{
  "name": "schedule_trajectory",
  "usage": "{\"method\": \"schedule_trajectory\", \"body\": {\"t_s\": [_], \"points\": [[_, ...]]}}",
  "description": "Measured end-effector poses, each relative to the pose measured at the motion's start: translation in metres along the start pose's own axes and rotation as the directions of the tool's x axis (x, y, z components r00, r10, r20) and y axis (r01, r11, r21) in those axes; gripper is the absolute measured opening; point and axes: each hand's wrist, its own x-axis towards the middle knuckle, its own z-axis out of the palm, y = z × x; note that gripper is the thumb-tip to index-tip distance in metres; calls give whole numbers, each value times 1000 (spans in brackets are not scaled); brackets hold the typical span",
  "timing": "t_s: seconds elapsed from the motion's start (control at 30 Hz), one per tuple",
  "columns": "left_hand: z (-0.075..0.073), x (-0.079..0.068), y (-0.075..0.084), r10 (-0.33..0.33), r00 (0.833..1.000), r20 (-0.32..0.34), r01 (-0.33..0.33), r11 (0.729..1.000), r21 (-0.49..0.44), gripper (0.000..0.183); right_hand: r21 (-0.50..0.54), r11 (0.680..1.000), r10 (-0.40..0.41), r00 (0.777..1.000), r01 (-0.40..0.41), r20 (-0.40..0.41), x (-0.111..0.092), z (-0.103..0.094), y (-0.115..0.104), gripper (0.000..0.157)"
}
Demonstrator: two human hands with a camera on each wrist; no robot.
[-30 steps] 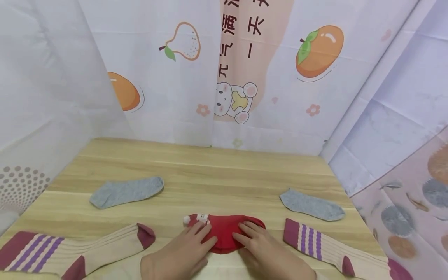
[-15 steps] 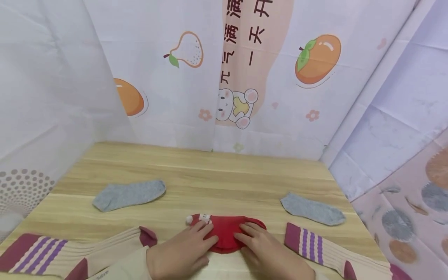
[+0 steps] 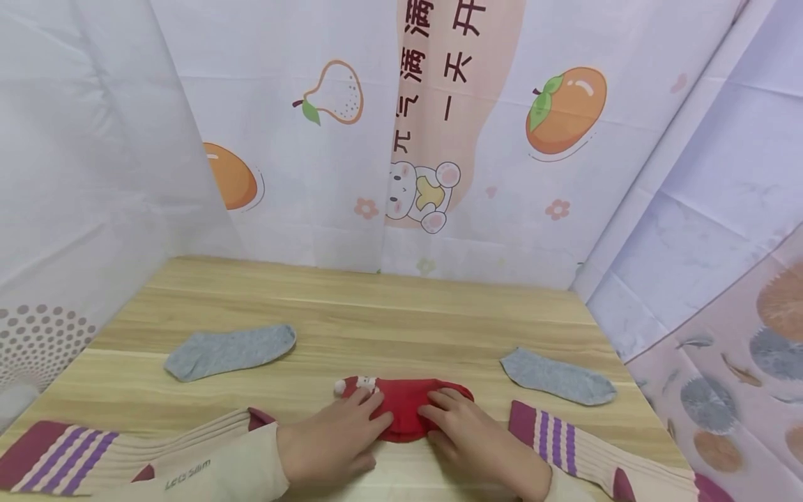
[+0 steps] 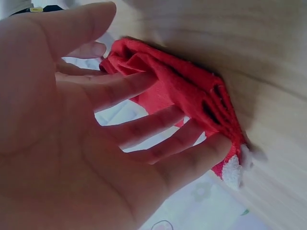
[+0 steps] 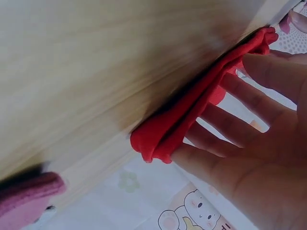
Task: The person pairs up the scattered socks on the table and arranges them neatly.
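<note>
A red ankle sock (image 3: 404,408) with a white pompom and a small white figure at its left end lies sideways at the front middle of the table. My left hand (image 3: 335,439) rests its extended fingers on the sock's left part. On the right part lie the fingers of my right hand (image 3: 473,436). The left wrist view shows red cloth (image 4: 158,81) in loose layers under straight fingers, the thumb held apart. In the right wrist view, the folded edge of the sock (image 5: 192,110) lies below the right fingers, which are also straight.
Grey ankle socks lie farther back, one on the left (image 3: 228,351) and one on the right (image 3: 558,376). Cream socks with purple stripes lie at the front left (image 3: 125,453) and front right (image 3: 596,446). Printed curtains (image 3: 301,174) enclose the wooden table (image 3: 376,307).
Both hands and the red sock have shifted slightly away from the body over the last half second. The left sleeve now covers more of the left striped sock. The view has also tilted a little.
</note>
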Motion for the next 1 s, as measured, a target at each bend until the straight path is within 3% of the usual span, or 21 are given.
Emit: {"method": "schedule_trajectory", "body": {"t_s": [0.33,0.6,0.83,1.0], "points": [[-7,10,-12,6,1000,-6,-7,999,-48,56,-14,1000,-4,1000,4,7,11,-2,6,33],[-8,15,-16,29,999,-28,-29,1000,9,58,-29,999,-28,999,27,-22,16,-2,12,31],[-8,18,-19,10,1000,-20,-10,1000,-12,60,-35,999,-28,999,27,-28,19,-1,15,31],[-9,24,-26,8,1000,-5,-9,1000,-10,60,-45,996,-78,995,75,-60,26,0,21,27]]}}
